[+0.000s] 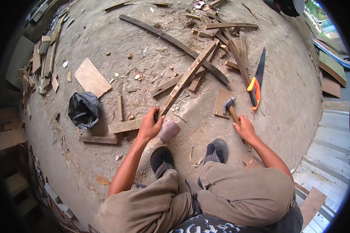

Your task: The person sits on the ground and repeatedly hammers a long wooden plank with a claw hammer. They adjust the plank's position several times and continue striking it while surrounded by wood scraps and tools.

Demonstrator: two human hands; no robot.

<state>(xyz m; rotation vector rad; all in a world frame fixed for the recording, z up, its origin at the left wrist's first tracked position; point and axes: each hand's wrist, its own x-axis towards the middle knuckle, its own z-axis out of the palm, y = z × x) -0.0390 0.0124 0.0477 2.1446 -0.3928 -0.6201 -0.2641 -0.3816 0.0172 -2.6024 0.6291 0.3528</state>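
Fingers (156, 117) of the left hand (149, 127) are curled tight around the near end of a long wooden slat (186, 77), which runs away from them over the dirt floor (144, 70). Just beside those fingers, toward the body, sits a pinkish cup-like thing (168, 130); what it is, I cannot tell. The right hand (244, 130) is closed around the handle of a hammer (231, 108), its head resting just beyond the fingers on a small flat board (221, 101). Both feet in dark shoes (162, 158) are planted close under the hands.

Beyond the right fingers lies a handsaw (256, 79) with an orange grip, teeth facing the scrap pile. Left of the left fingers, a short plank (124, 126) and a black bag (84, 108) lie on the floor. Farther out, more slats cross the held one in a loose heap (221, 35).

My judgement: the slat is gripped at one end only, so it could twist or bounce. A hammer blow near the left fingers could catch them, and the crossed offcuts may hide nails or snag the slat.
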